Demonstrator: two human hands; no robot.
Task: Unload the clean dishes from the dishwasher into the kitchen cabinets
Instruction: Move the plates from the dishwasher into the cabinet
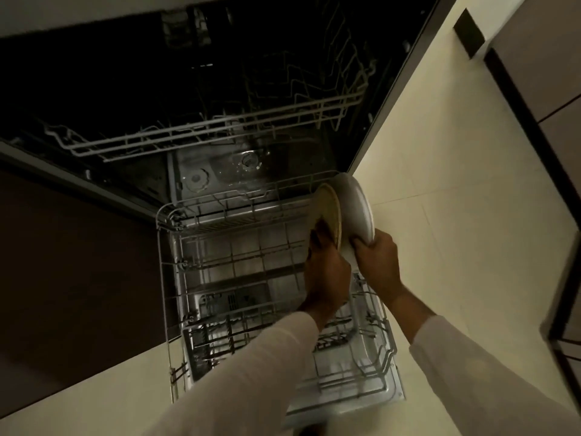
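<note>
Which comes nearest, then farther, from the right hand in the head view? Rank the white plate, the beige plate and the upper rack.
1. White plate: in the right hand.
2. Beige plate: just left, in the left hand.
3. Upper rack: far up-left, inside the dishwasher.

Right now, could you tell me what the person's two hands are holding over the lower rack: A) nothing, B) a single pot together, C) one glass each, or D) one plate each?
D: the left hand grips the yellowish plate and the right hand the white plate, both on edge.
</note>
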